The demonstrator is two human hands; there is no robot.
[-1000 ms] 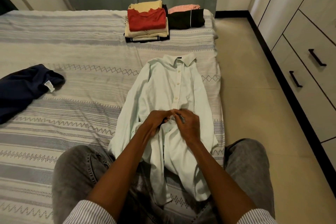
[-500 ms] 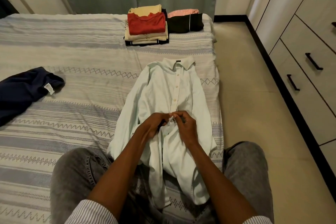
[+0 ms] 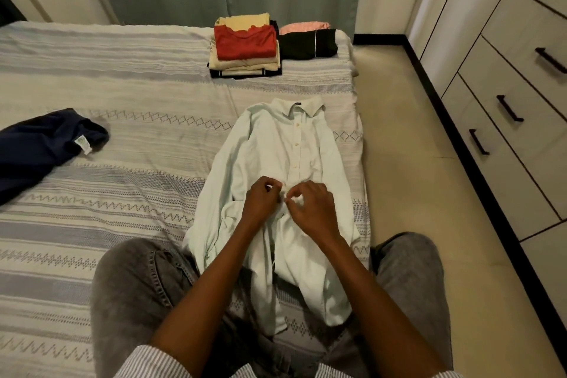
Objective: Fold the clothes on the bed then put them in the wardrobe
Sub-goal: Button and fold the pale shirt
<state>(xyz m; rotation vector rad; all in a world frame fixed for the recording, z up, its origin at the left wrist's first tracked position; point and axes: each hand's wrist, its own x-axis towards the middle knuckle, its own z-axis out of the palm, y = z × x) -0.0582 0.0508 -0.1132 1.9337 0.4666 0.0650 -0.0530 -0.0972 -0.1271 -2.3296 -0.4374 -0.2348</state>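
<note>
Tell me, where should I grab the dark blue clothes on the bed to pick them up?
Probably by the rounded end beside its white tag. The dark blue garment lies crumpled on the bed, and that end bunches up and points toward the middle, so a hand coming from the right could close round it. The rest runs out of view at the left.

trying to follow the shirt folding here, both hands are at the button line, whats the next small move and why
Probably finish fastening that middle button. Both the left hand and right hand pinch the placket of the pale shirt, which lies collar-away on the bed. The buttons above look done, while the front below the hands hangs open, so closing it should come before folding.
</note>
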